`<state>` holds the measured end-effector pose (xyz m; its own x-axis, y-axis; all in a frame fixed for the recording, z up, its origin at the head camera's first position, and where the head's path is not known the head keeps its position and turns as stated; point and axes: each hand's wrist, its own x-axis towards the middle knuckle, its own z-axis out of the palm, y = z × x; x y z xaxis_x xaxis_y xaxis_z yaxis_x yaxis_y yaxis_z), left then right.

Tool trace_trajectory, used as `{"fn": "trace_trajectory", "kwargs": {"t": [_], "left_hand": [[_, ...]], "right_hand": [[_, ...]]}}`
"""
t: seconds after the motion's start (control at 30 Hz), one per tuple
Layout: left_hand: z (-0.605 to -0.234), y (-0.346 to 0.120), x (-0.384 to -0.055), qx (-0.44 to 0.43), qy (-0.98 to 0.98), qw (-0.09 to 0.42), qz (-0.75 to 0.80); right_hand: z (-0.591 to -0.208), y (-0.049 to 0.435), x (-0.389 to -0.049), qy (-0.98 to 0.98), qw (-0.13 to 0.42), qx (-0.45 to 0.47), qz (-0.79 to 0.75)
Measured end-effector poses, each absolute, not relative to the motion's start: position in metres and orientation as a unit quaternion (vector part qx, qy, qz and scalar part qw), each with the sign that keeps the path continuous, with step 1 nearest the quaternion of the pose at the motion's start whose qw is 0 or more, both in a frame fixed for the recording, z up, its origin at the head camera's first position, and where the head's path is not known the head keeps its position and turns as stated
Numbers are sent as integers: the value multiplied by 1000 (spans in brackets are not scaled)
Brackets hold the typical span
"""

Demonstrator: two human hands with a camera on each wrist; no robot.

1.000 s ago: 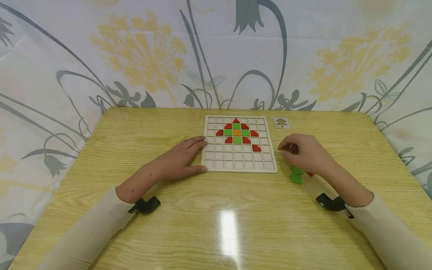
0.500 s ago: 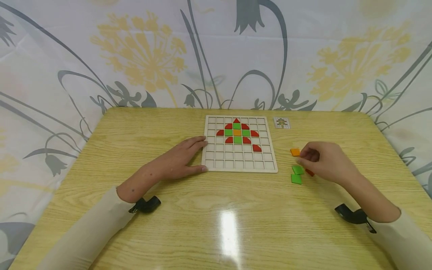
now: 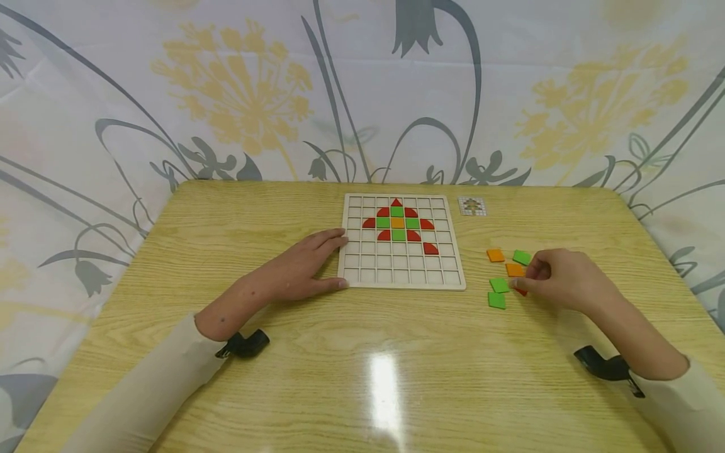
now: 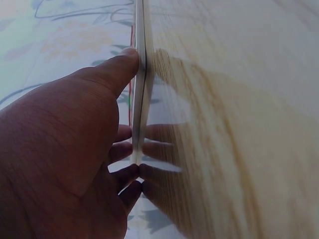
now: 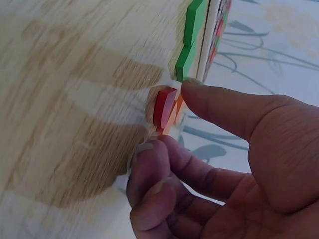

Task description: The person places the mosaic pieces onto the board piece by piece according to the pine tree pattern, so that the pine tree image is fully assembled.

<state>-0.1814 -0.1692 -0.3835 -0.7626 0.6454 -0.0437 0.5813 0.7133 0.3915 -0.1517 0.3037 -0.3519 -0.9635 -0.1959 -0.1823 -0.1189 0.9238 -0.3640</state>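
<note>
A white gridded board [image 3: 368,262] lies on the table, with red, green and orange tiles set in its upper cells and a lone red tile [image 3: 431,248] lower right. My left hand [image 3: 300,267] rests against the board's left edge, thumb at the near corner and fingers farther up. To the right of the board, my right hand [image 3: 566,277] hovers over loose tiles. In the right wrist view a red tile [image 5: 164,107] lies between thumb and fingers, which stand apart from each other. The head view shows that tile partly hidden by the hand.
Near the right hand lie orange tiles [image 3: 495,255] and green tiles [image 3: 497,301]. A small pattern card [image 3: 472,206] sits beyond the board's upper right corner. Behind the table [image 3: 283,390] hangs a flowered cloth [image 3: 362,88].
My right hand has moved right, away from the board, and down to the loose tiles. Orange and green tiles it covered now show. The left hand and the board have stayed put.
</note>
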Motion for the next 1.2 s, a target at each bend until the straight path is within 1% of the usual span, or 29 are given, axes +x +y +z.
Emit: {"fn": "trace_trajectory", "kwargs": {"t": [0.43,0.77,0.97,1.2], "left_hand": [[-384,-169,-181,340,919,83,182],[-385,-170,-182,339,919,81,184],[-385,-170,-181,339,919,80,184],[-385,-170,-182,336,920,82,183]], "right_hand": [[-355,309,-154,968,124,-113,-186],[-353,305,-153,966,130,-114,-192],[-350,302,-152,966,116,-122,-197],[-345,288,-151,967,85,-137,-199]]}}
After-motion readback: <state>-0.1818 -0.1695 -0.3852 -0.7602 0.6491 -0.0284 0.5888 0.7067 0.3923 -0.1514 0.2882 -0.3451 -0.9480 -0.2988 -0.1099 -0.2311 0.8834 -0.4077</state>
